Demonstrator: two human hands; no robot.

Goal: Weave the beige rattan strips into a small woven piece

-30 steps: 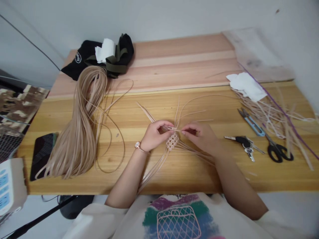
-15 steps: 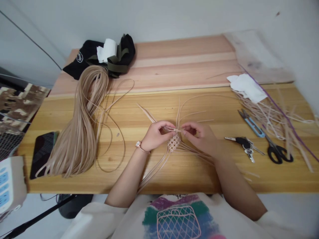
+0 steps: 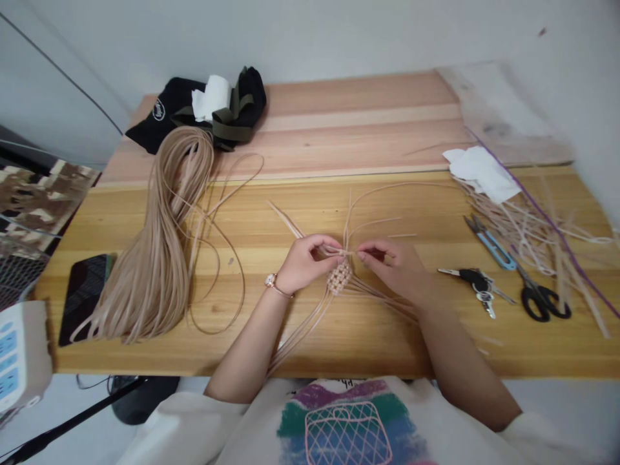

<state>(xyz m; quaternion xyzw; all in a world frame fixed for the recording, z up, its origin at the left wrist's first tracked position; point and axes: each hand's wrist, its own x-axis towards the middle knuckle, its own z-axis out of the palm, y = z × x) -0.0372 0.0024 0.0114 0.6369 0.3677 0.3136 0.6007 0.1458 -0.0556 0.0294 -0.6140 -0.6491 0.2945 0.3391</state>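
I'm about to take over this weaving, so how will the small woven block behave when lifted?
The small woven block should feel fairly firm, since its weave looks close and regular. It is probably light, being small and thin-stranded. The loose strands fanning out around it would likely trail and snag, as they run long in several directions.

The left hand (image 3: 310, 261) and right hand (image 3: 394, 266) pinch strands (image 3: 345, 252) at a woven piece (image 3: 340, 278), midway along the tabletop (image 3: 358, 349); a cord bundle (image 3: 150, 271) lies toward its left edge, scissors (image 3: 531, 281) toward its right.
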